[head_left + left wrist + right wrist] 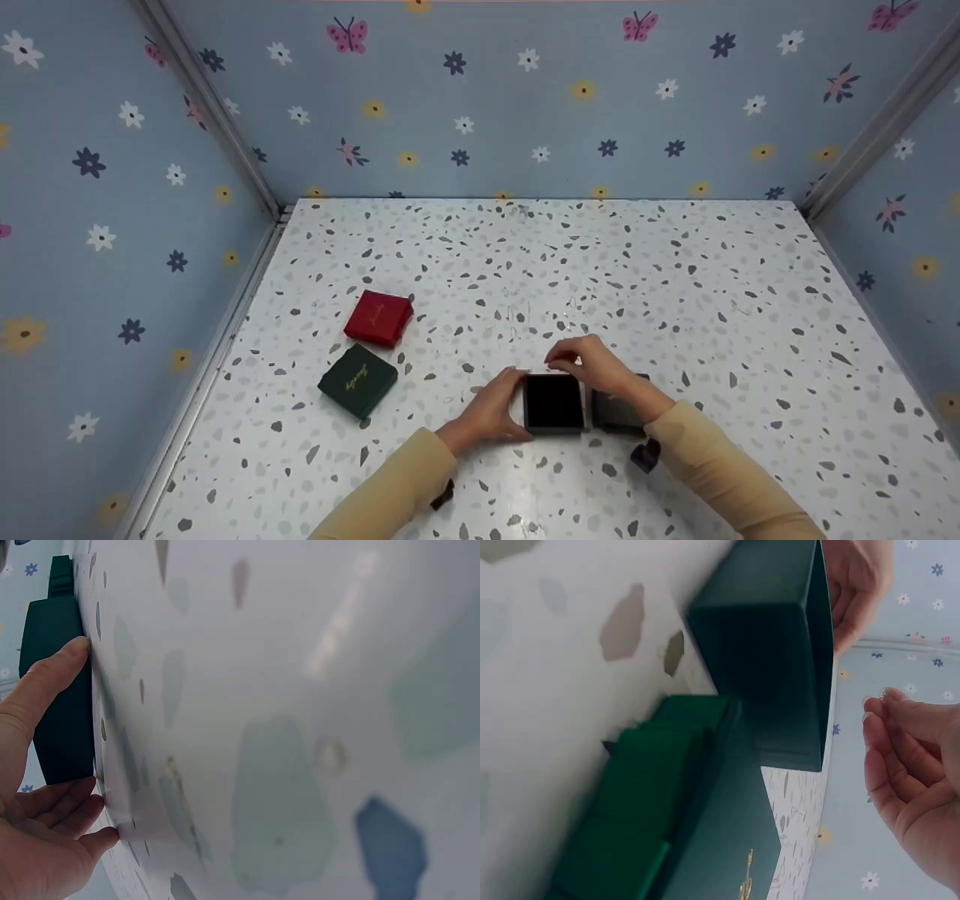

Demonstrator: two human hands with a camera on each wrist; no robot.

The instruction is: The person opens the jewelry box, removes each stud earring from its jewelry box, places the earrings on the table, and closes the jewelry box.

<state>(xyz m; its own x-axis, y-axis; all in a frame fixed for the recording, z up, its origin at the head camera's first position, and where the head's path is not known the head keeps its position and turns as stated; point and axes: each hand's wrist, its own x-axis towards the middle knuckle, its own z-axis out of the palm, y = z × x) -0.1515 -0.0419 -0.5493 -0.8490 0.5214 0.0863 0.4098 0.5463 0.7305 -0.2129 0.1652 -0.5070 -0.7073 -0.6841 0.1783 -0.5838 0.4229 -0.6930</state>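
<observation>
A dark green jewelry box base lies open on the table, its black interior facing up. My left hand holds it from the left, thumb on the near side and fingers toward the far corner. Above the base's far right corner, my right hand pinches a tiny shiny piece between thumb and fingertips; it is too small to tell its kind. The box's lid, with a green ribbon bow and gold lettering, lies just right of the base, partly hidden under my right wrist.
To the left on the speckled white table, a red box and a dark green box with gold lettering lie close together. Flowered panels enclose the back and sides.
</observation>
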